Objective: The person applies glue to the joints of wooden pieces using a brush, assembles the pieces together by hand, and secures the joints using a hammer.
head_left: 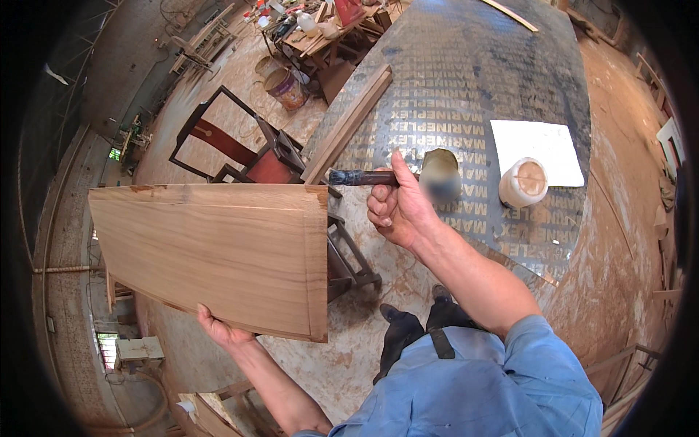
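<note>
A wide wooden panel (211, 255) with a darker, stained strip along parts of its edges is held up at the left. My left hand (224, 329) grips its lower edge, thumb on the front face and the other fingers hidden behind. In my right hand (400, 204) is a brush (368, 178) with a dark handle, its dark bristle end pointing left, close to the panel's upper right corner but apart from it. Just beyond that hand, an open round can (440, 171) stands on the dark sheet-topped table (437, 87), partly blurred.
On the table are a translucent tub (524, 182) with brownish contents, a white sheet (539, 149) and a long wooden beam (349, 124). Dark wooden chairs (240, 149) stand behind the panel. Farther off are a cluttered workbench (328, 36) and buckets (284, 87).
</note>
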The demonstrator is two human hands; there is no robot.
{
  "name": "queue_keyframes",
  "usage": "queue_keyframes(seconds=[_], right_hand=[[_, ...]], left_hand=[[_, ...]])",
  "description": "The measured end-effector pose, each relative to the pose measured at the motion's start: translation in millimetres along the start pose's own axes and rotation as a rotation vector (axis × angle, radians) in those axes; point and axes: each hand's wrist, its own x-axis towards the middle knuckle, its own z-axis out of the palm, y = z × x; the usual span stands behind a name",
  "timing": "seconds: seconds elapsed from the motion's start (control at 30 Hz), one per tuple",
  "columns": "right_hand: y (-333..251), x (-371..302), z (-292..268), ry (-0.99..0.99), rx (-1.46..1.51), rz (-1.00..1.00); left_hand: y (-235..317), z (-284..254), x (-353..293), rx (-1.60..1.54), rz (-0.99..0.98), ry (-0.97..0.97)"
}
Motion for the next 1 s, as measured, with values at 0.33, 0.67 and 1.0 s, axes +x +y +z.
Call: queue_keyframes(seconds=[0.33, 0.67, 1.0], right_hand=[[17, -6, 4, 0.043, 0.001, 0.098], [16, -7, -12, 0.165, -0.044, 0.138], [-126, -27, -27, 0.45, -1.566, -0.519]], left_hand=[[-5, -8, -9, -0.003, 0.008, 0.065], [3, -46, 2, 0.04, -0.067, -0.004], [37, -78, -41, 0.211, 0.016, 0.146]])
